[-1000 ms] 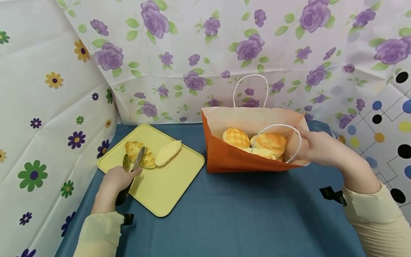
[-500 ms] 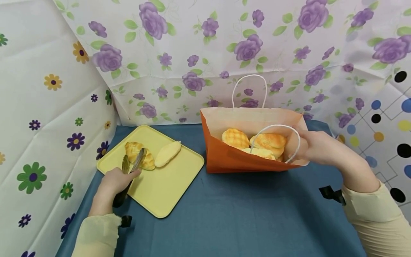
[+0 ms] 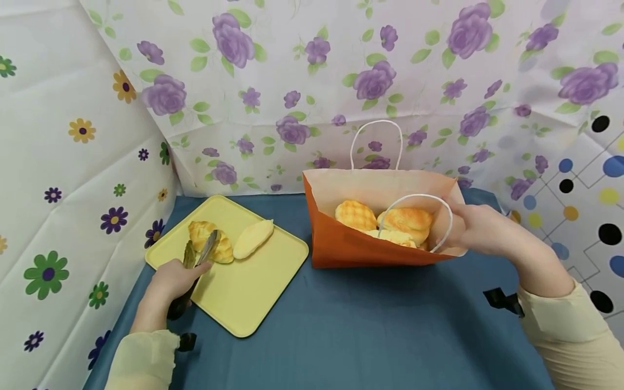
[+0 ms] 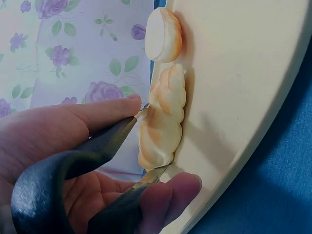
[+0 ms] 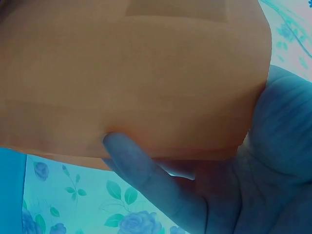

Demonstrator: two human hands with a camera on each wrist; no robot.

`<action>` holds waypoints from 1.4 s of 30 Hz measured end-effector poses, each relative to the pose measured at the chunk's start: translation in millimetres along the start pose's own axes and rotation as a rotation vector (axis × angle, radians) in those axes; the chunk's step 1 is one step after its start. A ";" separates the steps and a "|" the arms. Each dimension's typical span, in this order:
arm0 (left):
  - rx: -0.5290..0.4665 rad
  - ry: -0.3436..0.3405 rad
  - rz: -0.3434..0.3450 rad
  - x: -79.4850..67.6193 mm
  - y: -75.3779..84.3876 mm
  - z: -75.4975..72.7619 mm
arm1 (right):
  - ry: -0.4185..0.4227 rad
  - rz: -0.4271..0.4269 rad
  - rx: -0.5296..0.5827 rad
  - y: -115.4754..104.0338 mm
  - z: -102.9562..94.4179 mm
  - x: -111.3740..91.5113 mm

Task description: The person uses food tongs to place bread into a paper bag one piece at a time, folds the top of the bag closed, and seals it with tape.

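In the head view my left hand (image 3: 170, 281) holds a pair of tongs (image 3: 208, 246) with dark handles, over the left side of a yellow tray (image 3: 253, 303). The tong ends straddle a golden twisted bread (image 4: 163, 119), one on either side of it. Beside that bread lies a pale oval bun (image 3: 253, 239). My right hand (image 3: 480, 230) grips the right side of an orange paper bag (image 3: 361, 246), its thumb (image 5: 141, 168) pressed against the paper in the right wrist view. Several breads (image 3: 356, 215) sit inside the bag, partly hidden by its front wall.
Two white handles rise from the bag, the front handle (image 3: 414, 196) arching over its mouth. Tray and bag stand side by side on a blue cloth (image 3: 370, 330). Flowered sheets (image 3: 292, 81) form walls at the back and left, and a dotted sheet (image 3: 585, 216) stands at the right.
The head view has tilted slightly, so everything sits a little lower in it. Both hands keep nearly the same place against the tray and bag.
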State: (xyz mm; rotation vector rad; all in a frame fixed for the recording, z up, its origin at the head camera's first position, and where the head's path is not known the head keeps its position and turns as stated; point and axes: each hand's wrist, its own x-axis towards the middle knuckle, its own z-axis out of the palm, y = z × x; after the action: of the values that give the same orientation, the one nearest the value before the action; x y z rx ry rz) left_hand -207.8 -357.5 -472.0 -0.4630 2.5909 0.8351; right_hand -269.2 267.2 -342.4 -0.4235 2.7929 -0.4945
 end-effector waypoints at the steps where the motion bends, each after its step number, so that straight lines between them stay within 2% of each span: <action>1: -0.005 0.003 0.004 -0.3 -0.5 -0.3 | 0.002 0.001 -0.003 -0.2 -0.1 0.5; 7: -0.010 0.024 0.025 2.0 -3.4 -1.7 | -0.001 0.000 -0.003 -0.7 -0.2 1.7; 14: 0.029 0.066 0.057 8.0 -4.6 -3.8 | 0.016 -0.015 -0.011 -0.3 -3.0 0.3; 25: 0.014 0.060 0.059 5.6 -10.0 1.3 | 0.023 -0.021 0.008 -0.4 0.6 -2.5; 32: 0.017 0.064 0.064 10.3 -16.2 7.4 | 0.036 -0.030 0.010 2.6 6.5 -3.7; 37: 0.004 0.068 0.062 14.8 -17.1 8.4 | 0.059 -0.057 0.010 4.0 7.4 -2.8; 42: 0.002 0.085 0.068 18.2 -16.6 9.3 | 0.055 -0.047 0.008 3.7 5.6 -3.0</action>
State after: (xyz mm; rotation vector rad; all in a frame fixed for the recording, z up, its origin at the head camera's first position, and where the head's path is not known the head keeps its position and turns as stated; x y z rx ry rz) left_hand -214.5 -368.1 -495.1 -0.4202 2.6995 0.8520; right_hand -265.6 269.9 -348.1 -0.4818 2.8387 -0.5351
